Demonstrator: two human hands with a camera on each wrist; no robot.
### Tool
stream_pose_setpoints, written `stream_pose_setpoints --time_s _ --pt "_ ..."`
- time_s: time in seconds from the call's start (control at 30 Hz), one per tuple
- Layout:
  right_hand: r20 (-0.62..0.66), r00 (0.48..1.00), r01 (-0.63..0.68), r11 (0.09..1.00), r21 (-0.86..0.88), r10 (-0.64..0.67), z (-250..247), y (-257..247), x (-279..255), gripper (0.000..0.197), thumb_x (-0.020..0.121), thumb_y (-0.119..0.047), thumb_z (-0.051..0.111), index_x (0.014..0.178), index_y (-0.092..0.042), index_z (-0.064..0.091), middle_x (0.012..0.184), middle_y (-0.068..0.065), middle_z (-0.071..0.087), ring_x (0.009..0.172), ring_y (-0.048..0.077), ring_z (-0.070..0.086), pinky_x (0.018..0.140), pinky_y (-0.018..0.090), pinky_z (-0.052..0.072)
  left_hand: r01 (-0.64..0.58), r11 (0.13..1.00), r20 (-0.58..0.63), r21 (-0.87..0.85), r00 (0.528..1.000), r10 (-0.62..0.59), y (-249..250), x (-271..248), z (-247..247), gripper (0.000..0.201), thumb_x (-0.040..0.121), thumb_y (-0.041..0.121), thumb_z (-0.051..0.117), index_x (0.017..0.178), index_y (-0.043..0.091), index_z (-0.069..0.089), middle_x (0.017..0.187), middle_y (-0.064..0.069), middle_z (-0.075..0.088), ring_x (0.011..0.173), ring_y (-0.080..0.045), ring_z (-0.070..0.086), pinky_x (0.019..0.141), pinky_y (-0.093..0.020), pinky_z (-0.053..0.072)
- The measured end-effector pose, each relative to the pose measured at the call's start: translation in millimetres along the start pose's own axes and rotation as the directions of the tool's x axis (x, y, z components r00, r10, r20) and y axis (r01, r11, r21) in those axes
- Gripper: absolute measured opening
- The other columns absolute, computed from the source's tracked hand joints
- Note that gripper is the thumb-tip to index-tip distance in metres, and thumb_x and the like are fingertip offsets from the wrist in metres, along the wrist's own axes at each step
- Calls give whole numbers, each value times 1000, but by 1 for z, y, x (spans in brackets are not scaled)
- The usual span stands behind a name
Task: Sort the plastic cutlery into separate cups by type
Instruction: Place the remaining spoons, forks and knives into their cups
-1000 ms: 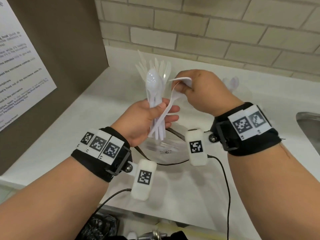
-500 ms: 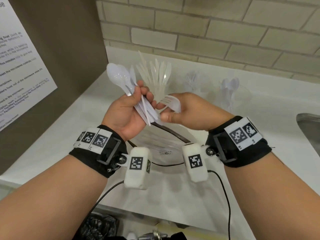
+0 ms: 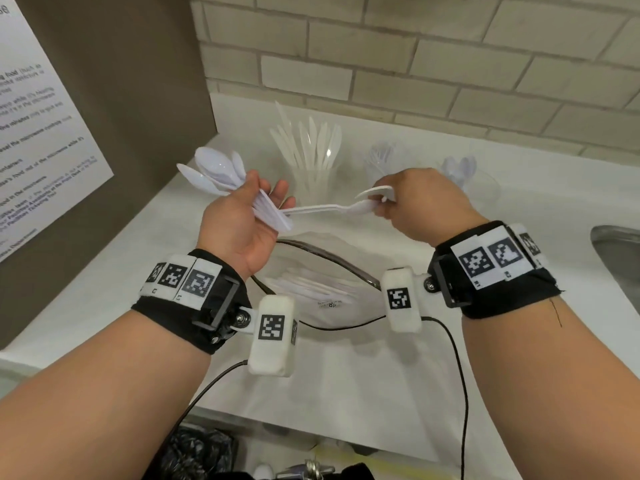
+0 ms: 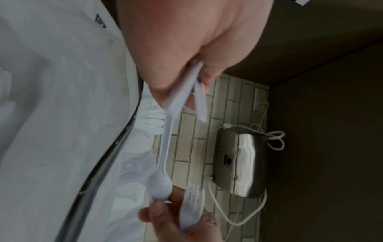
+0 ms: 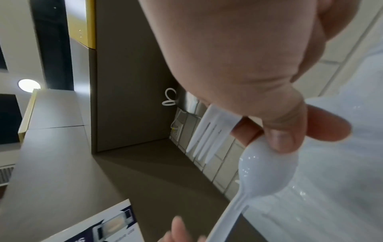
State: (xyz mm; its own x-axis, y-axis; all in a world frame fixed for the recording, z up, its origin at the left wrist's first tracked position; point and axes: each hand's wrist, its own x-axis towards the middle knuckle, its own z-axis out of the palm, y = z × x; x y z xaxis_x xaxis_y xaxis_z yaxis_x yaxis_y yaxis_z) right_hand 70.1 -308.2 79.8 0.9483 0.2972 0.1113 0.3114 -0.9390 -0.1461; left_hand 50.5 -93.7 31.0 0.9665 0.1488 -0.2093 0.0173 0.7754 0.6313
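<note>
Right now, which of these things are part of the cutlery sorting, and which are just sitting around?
Part of the job:
- spoon bundle in the left hand
- single spoon and fork in the right hand
- cup of knives
- two more cups
- clear bag of cutlery

Just lying about:
- wall notice
- sink
- steel dispenser

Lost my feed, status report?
Left hand holds spoon bunch. Right hand pinches a spoon and a fork. Nothing blocking the cups.

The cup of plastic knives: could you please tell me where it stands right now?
In the head view the cup of plastic knives stands upright on the white counter near the tiled wall, leftmost of three cups.
</note>
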Motion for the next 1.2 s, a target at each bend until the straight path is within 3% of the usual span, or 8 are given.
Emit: stream_pose_setpoints --time_s 0.13,0.27,0.5,0.63,0.77,0.87,0.97,1.2 --pt "-81 997 -18 996 -87 11 -8 4 3 21 90 -10 55 95 -23 70 84 3 67 78 23 57 67 32 44 -34 930 51 366 999 16 -5 -4 -2 13 98 15 52 93 6 59 74 -1 63 87 -24 71 89 -40 55" --pt "-241 969 80 994 72 -61 -11 -6 6 23 89 -7 54 93 -24 69 92 1 72 85 26 65 74 41 53 -48 779 244 625 960 -136 -13 -18 5 19 101 14 44 111 6 57 108 -9 69 99 -27 70 90 -39 55" --pt "-349 929 209 952 221 -123 -5 -27 6 25 89 -11 52 101 -24 70 93 1 73 86 26 66 76 40 53 -8 777 398 630 862 -314 -14 -32 7 17 97 10 47 113 10 55 90 -3 72 67 -16 65 62 -29 56" --pt "-296 954 132 819 558 48 -8 -36 0 31 89 -11 54 117 -21 65 114 -5 69 103 13 63 90 25 49 -95 719 370 689 899 -236 -17 -30 5 23 97 7 50 119 13 56 88 0 63 72 -12 63 69 -29 57" --pt "-202 977 73 777 625 71 -3 -49 -1 38 76 -44 75 104 -19 67 93 -6 69 86 10 66 77 29 55 -141 684 389 715 894 -222 -21 -31 9 10 95 5 54 104 10 55 83 -2 59 72 -13 66 76 -33 59" --pt "-134 986 34 672 740 98 1 -48 2 35 77 -26 76 110 -22 66 93 -2 71 85 18 70 74 40 60 -122 709 413 695 874 -256 -22 -34 11 14 95 6 52 104 16 57 77 9 66 67 -7 64 65 -25 56" --pt "0 998 -29 470 882 61 3 -42 2 38 88 -12 65 125 -18 58 102 7 71 88 23 70 70 37 60 -42 761 404 647 866 -296 -20 -33 8 22 96 11 50 115 14 59 87 6 71 73 -6 64 65 -21 54" --pt "2 997 31 409 912 -79 10 -35 1 40 82 -25 63 119 -12 56 89 10 68 76 22 64 60 33 48 69 807 409 586 835 -368 -18 -29 2 28 87 16 52 114 14 61 99 -2 74 87 -20 71 75 -30 59"
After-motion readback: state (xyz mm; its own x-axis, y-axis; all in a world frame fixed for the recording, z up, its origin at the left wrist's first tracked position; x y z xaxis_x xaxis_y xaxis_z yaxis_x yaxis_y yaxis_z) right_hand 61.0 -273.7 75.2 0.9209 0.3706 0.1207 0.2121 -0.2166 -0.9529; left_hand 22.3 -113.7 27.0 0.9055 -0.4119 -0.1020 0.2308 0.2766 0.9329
